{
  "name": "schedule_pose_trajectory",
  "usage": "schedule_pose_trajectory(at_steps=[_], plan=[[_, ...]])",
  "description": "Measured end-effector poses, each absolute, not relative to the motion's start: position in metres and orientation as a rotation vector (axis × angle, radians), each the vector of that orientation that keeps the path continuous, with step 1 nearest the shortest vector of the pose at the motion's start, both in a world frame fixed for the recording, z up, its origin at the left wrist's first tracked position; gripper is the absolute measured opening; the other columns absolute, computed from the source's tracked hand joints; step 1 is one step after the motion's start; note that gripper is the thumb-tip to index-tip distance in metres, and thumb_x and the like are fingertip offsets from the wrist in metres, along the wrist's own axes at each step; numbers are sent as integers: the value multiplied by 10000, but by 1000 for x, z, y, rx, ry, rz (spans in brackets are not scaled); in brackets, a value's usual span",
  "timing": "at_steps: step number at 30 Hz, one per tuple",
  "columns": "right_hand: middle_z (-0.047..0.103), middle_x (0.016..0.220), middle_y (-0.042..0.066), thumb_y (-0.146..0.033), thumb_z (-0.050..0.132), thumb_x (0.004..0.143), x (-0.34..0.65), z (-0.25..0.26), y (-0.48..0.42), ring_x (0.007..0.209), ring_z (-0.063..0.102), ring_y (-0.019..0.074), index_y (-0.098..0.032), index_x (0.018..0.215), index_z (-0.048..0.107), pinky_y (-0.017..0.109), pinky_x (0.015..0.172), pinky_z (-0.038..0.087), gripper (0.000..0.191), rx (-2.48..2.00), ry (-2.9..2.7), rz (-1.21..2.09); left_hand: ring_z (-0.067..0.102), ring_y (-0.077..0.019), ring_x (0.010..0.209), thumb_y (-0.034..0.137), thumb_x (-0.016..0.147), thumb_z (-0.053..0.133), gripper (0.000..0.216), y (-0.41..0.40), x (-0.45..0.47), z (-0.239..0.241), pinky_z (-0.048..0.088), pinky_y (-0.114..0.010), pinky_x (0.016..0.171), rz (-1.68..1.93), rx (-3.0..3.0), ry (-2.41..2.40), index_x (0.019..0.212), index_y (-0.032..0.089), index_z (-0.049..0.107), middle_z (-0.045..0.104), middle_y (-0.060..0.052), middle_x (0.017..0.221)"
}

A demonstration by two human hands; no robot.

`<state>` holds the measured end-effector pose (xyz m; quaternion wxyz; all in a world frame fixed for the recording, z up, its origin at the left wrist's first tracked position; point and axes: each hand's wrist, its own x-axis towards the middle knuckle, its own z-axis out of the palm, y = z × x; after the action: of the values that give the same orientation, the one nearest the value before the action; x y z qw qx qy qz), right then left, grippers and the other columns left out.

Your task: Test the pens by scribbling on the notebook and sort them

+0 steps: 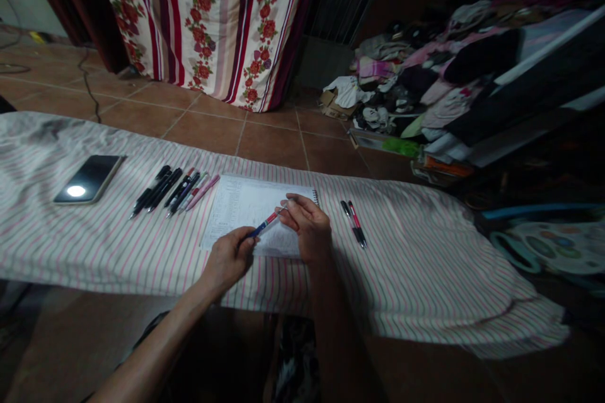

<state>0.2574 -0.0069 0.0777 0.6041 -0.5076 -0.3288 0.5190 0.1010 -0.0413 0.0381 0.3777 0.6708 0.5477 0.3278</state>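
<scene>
A blue and red pen (265, 224) is held between both hands above a spiral notebook (246, 204) that lies on a striped cloth (118, 252). My left hand (230, 259) grips the pen's blue end, fingers curled. My right hand (306, 225) pinches the pen's tip end, its palm resting on the notebook's right side. Several dark and pink pens (172, 190) lie in a row left of the notebook. Two pens (354, 223), one black and one red, lie to its right.
A phone (89, 179) with a reflecting screen lies at the cloth's left. Behind the table is a tiled floor (265, 138), a floral curtain (212, 19) and a heap of clothes (425, 82) at the right. A cable (89, 85) runs across the floor.
</scene>
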Motion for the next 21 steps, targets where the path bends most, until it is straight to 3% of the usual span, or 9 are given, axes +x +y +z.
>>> schedule_pose_trajectory(at_steps=[21], plan=[[671,772,30,-341,708,602,256,77,-7,666,657,137,-166,854,643,204,554,522,314,-1201,-788,1183,618,-203,796,296,823,406,310,-42,100,44,456,-298,726,844,1710,1448,969,135,627,686,-93,870]])
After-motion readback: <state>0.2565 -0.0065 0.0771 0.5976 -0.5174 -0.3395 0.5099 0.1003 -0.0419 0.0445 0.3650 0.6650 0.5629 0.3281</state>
